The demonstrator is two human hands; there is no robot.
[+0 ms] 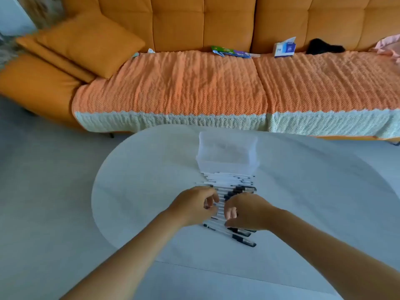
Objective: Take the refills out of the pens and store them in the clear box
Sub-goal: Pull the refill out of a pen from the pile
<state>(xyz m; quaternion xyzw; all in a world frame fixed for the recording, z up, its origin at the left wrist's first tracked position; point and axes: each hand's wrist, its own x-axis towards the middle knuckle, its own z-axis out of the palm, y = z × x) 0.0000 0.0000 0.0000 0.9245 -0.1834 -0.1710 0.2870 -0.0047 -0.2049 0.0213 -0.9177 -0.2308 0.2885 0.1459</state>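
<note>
Several clear pens with black caps (232, 185) lie side by side in a row on the white round table (134, 191). The clear box (227, 156) stands open just beyond the row, toward the sofa. My left hand (194, 205) and my right hand (249, 213) hover over the middle of the row, fingers curled down among the pens. The picture is too blurred to tell whether either hand grips a pen. More pens (240, 234) stick out below my right hand.
An orange sofa (194, 22) with a knitted cover (173, 87) runs behind the table. On it lie a cushion (91, 42), coloured packets (231, 51), a white and blue carton (284, 48) and a black cloth (324, 47). Grey floor (39, 180) surrounds the table.
</note>
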